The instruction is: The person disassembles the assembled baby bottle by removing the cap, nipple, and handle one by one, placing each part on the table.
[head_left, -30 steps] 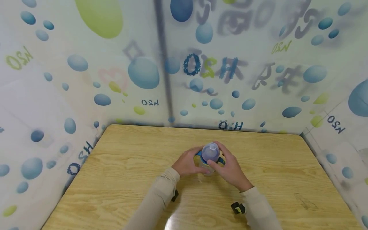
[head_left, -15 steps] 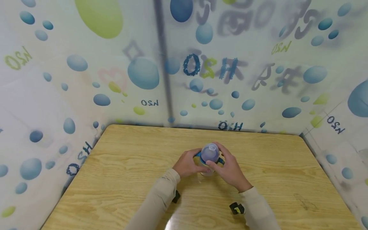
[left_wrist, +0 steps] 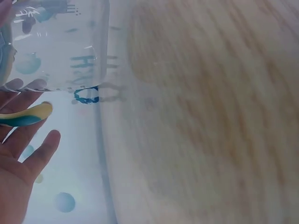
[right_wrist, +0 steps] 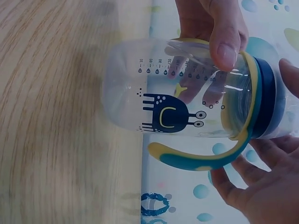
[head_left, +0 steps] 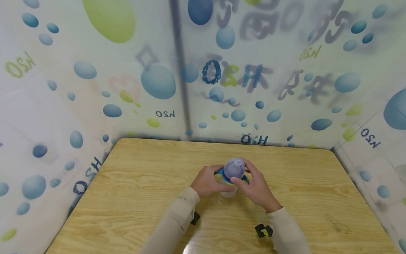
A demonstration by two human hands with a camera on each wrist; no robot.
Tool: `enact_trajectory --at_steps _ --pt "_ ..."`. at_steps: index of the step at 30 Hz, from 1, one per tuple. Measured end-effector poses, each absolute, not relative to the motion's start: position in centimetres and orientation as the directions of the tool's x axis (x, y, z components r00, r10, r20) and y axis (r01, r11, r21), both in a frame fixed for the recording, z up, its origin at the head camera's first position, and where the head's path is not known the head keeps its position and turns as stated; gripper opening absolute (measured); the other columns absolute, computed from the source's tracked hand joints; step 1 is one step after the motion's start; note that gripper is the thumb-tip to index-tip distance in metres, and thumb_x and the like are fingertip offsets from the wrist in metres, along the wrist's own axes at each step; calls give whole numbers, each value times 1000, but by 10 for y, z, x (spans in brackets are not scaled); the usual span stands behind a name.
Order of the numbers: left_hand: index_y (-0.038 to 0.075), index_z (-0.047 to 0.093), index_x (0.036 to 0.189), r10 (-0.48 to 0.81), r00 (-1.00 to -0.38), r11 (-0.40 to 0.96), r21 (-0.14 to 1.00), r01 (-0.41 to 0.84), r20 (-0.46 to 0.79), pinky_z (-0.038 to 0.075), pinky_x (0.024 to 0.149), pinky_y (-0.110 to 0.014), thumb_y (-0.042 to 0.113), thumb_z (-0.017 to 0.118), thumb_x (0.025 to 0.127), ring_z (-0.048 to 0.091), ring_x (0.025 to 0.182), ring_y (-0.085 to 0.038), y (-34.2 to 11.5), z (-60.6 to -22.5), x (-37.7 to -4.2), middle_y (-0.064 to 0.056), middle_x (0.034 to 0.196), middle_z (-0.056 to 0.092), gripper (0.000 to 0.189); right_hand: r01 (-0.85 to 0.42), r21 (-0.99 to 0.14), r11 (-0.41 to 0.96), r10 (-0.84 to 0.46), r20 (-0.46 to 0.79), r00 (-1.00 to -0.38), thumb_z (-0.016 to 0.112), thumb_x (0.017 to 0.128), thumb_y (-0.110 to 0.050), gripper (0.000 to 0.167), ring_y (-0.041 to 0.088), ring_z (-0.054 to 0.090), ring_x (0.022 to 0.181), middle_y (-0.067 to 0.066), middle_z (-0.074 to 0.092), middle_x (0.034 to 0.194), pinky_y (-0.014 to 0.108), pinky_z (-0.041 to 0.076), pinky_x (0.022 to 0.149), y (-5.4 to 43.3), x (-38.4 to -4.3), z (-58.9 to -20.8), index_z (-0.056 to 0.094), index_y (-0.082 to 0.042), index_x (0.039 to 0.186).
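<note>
A clear baby bottle [right_wrist: 163, 93] with a cartoon snail-like print and measuring marks is between my two hands. It has blue-and-yellow side handles [right_wrist: 201, 161] and a translucent domed cap [head_left: 234, 168] over a dark blue collar. My left hand [head_left: 207, 181] grips the bottle's body, its thumb across the front in the right wrist view. My right hand [head_left: 255, 187] holds the cap and collar from the right, thumb in front and fingers behind. In the left wrist view, one handle [left_wrist: 32, 115] passes in front of the right hand's fingers.
The bottle is over a wood-grain table [head_left: 142, 169]. Walls [head_left: 269, 53] printed with blue and green drops stand behind and at both sides. A black wrist device [head_left: 264, 230] hangs by the right sleeve, another [head_left: 195, 218] by the left.
The bottle's cap has shifted slightly to the right and tilted a little that way. Both hands keep their hold, the right one moving slightly right with the cap.
</note>
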State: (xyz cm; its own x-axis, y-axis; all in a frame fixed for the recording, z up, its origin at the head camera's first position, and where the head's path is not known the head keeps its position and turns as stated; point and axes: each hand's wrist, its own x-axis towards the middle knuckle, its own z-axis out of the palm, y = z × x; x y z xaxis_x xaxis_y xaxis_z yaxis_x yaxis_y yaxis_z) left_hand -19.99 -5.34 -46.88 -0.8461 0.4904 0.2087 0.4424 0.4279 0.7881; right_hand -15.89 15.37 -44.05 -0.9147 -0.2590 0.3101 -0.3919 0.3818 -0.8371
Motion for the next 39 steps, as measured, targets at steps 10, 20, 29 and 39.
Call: enact_trajectory --at_steps 10,20,29,39 --pt "9 65 131 488 -845 459 759 462 219 52 94 -32 51 87 71 64 110 -9 -51 -461 -198 1 121 70 76 -419 -831 366 -254 344 -904 73 92 -12 61 34 51 127 14 54 141 67 36 102 156 -157 -439 45 -6 146" --pt "10 64 132 493 -843 427 784 450 215 56 81 -25 47 88 72 66 105 -8 -51 -460 -197 0 121 70 75 -421 -826 376 -237 353 -905 74 91 -12 63 35 50 128 15 53 142 65 36 103 154 -154 -435 44 -4 146" --pt "10 63 133 497 -841 430 781 453 214 56 81 -26 47 88 72 66 106 -9 -51 -456 -196 0 123 69 75 -435 -813 388 -229 372 -900 74 90 -12 62 35 51 127 15 55 140 65 37 102 154 -153 -433 46 -5 145" --pt "8 64 132 492 -838 463 744 483 238 56 76 -24 46 88 73 67 94 -7 -49 -452 -194 -3 121 70 74 -401 -818 412 -181 358 -916 75 90 -15 64 37 51 125 18 54 140 65 38 102 153 -153 -432 45 -2 145"
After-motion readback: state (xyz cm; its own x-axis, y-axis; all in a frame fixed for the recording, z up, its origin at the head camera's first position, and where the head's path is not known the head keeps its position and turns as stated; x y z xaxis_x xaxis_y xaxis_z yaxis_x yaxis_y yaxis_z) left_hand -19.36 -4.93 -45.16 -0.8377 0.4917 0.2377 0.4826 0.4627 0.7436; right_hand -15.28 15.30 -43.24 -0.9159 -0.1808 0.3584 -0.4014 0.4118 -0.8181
